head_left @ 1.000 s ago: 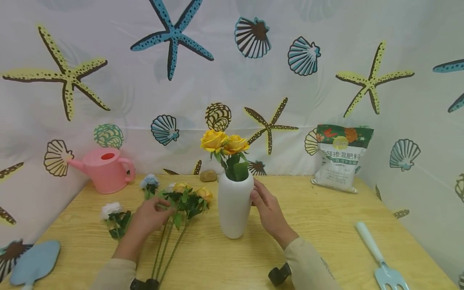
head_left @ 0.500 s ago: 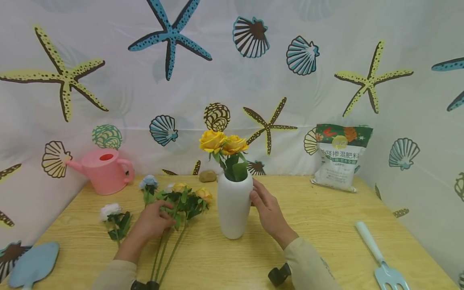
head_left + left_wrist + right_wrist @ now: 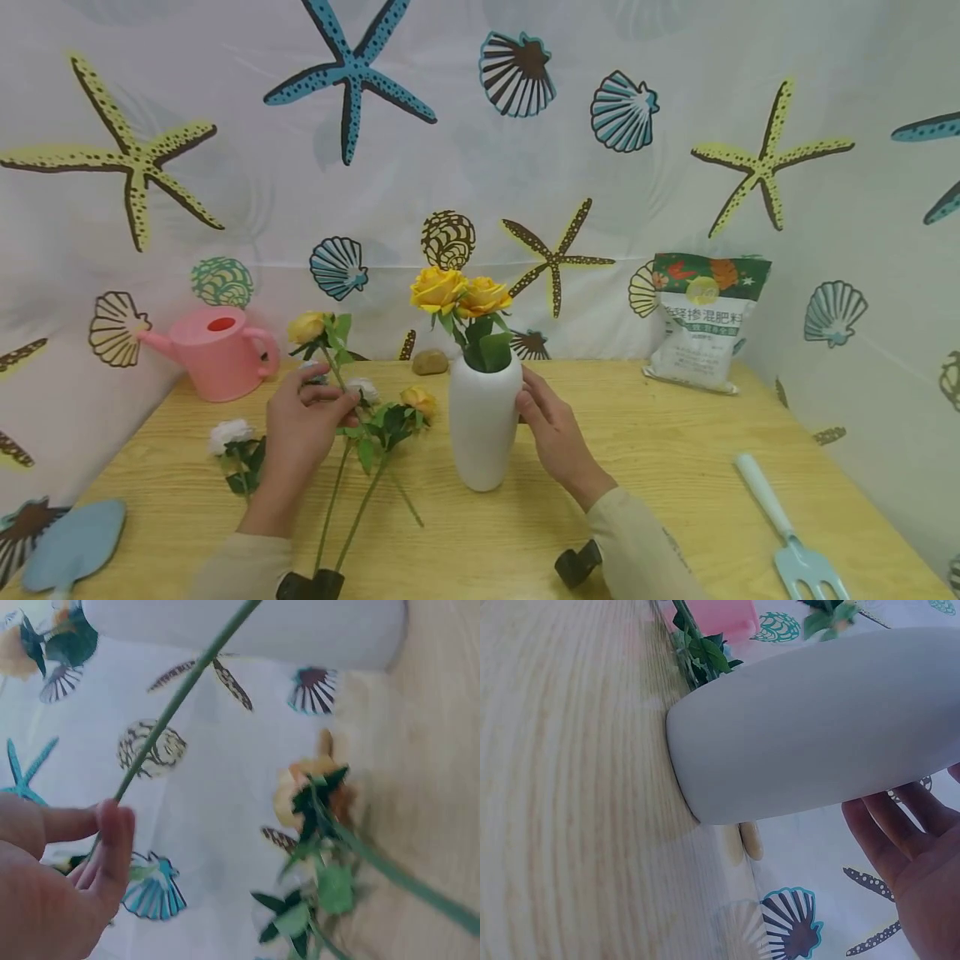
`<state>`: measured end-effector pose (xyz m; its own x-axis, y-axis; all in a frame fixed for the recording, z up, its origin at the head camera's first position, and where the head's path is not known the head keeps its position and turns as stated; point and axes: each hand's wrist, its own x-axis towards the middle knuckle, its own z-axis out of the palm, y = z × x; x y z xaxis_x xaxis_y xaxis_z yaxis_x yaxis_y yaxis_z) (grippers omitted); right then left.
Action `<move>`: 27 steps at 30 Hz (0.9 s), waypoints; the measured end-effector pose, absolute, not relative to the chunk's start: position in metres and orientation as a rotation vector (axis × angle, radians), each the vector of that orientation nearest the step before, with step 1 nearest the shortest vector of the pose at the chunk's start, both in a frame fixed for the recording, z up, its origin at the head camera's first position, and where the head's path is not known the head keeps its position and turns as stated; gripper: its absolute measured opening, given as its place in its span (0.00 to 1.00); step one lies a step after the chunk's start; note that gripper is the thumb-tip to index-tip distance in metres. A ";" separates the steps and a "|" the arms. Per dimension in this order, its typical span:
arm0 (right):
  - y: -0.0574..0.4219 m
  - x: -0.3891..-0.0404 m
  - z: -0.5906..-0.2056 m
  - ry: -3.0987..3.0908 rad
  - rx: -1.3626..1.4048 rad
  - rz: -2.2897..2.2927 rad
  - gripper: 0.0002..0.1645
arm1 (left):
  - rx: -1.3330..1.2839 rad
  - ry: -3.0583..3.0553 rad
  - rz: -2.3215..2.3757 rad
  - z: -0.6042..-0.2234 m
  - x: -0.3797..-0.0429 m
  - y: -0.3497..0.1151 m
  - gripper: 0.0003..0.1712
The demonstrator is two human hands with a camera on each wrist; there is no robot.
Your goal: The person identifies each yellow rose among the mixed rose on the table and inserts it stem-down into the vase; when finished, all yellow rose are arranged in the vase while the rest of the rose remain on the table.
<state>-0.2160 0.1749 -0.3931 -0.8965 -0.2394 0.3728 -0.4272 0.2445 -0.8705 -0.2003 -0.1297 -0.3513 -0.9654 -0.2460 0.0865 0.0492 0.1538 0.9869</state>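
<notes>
In the head view, my left hand (image 3: 300, 425) pinches the green stem of a yellow rose (image 3: 306, 327), raised and tilted with its bloom up and left. The left wrist view shows this stem (image 3: 180, 696) between thumb and fingers. Below it on the table lie another yellow rose (image 3: 418, 401) and a white flower (image 3: 364, 390). A white vase (image 3: 484, 433) stands upright with two yellow roses (image 3: 483, 297) in it. My right hand (image 3: 557, 433) touches the vase's right side; in the right wrist view its fingers (image 3: 885, 836) lie fairly straight against the wall.
A pink watering can (image 3: 225, 354) and a white flower (image 3: 230, 435) are at left, with a blue shovel (image 3: 75, 546) in front. A stone (image 3: 431, 362) sits behind the vase. A fertilizer bag (image 3: 697, 333) and a pale blue garden fork (image 3: 787, 533) are at right.
My left hand has taken a yellow rose by its stem and lifted it up and left off the bunch; its stem end has swung right. The right hand stays at the vase.
</notes>
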 end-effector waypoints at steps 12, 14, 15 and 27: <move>0.175 -0.215 -0.391 -2.334 0.640 1.742 0.27 | 0.021 -1.143 -1.990 -0.307 -0.188 -0.087 0.29; 0.175 -0.215 -0.392 -2.331 0.644 1.747 0.27 | -0.032 -1.033 -1.978 -0.301 -0.187 -0.085 0.31; 0.174 -0.215 -0.392 -2.328 0.648 1.750 0.27 | -0.051 -0.989 -1.975 -0.297 -0.186 -0.084 0.32; 0.176 -0.216 -0.394 -2.325 0.658 1.733 0.27 | -0.231 -0.881 -1.925 -0.275 -0.187 -0.065 0.28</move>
<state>-0.2162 0.1762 -0.3936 -0.8887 -0.2461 0.3869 -0.4411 0.2279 -0.8681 -0.1870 -0.0652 -0.2753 -0.5126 -0.6977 0.5005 0.8348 -0.2685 0.4806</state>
